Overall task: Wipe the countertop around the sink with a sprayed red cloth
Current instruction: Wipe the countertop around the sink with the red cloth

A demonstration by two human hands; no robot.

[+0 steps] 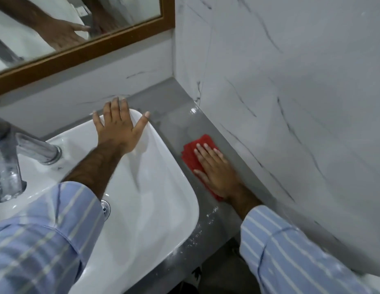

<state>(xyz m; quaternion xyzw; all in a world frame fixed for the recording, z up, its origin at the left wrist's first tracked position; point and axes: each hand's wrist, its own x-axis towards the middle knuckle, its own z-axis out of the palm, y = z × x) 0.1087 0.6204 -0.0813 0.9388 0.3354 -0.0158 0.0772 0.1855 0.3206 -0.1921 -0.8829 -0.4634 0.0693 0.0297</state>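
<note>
Red folded cloth [196, 154] flat on grey stone tabletop [174, 124], between white ceramic sink [163, 166] and marble-veined wall [290, 102]. Right hand [216, 172] pressing it, grip flat and wide. Left hand [119, 126] splayed on sink rim, holding nothing. Mid-wipe, judged; next, sweep toward white specks [197, 236] near front edge.

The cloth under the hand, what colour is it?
Red. The cloth lies flat under the right hand in the head view.
</note>
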